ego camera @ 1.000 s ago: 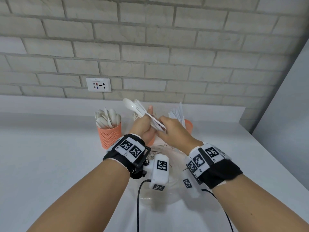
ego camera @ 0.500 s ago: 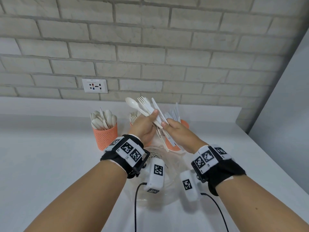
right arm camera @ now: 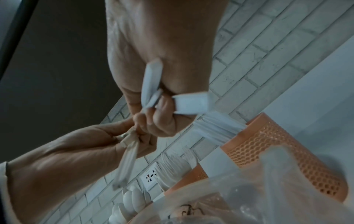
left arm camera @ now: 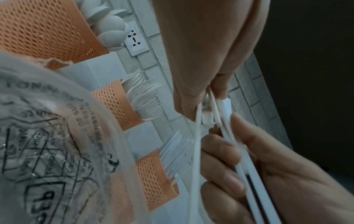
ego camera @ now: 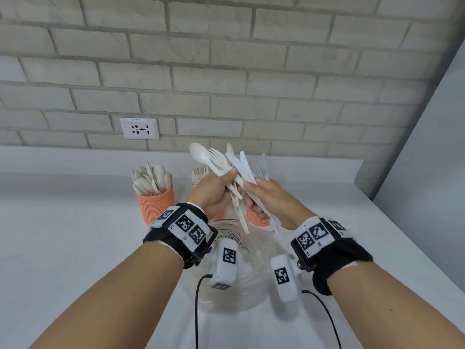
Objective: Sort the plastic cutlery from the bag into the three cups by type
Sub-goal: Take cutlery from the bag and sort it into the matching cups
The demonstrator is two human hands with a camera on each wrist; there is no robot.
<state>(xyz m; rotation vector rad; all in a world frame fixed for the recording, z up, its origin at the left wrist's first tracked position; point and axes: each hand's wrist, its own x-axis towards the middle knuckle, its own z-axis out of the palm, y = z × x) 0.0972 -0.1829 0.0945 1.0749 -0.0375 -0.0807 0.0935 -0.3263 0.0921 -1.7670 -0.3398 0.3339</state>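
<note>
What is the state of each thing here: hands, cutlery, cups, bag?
Left hand: grips a spoon and forks.
Right hand: grips knives.
Spoon cup: upright, full of spoons.
Fork cup: upright, holds forks.
Knife cup: upright, holds knives.
Bag: lies open on the counter, below the hands.
Socket: nothing plugged in.

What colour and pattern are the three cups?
Orange, with a perforated mesh wall. The spoon cup shows it best in the left wrist view.
</note>
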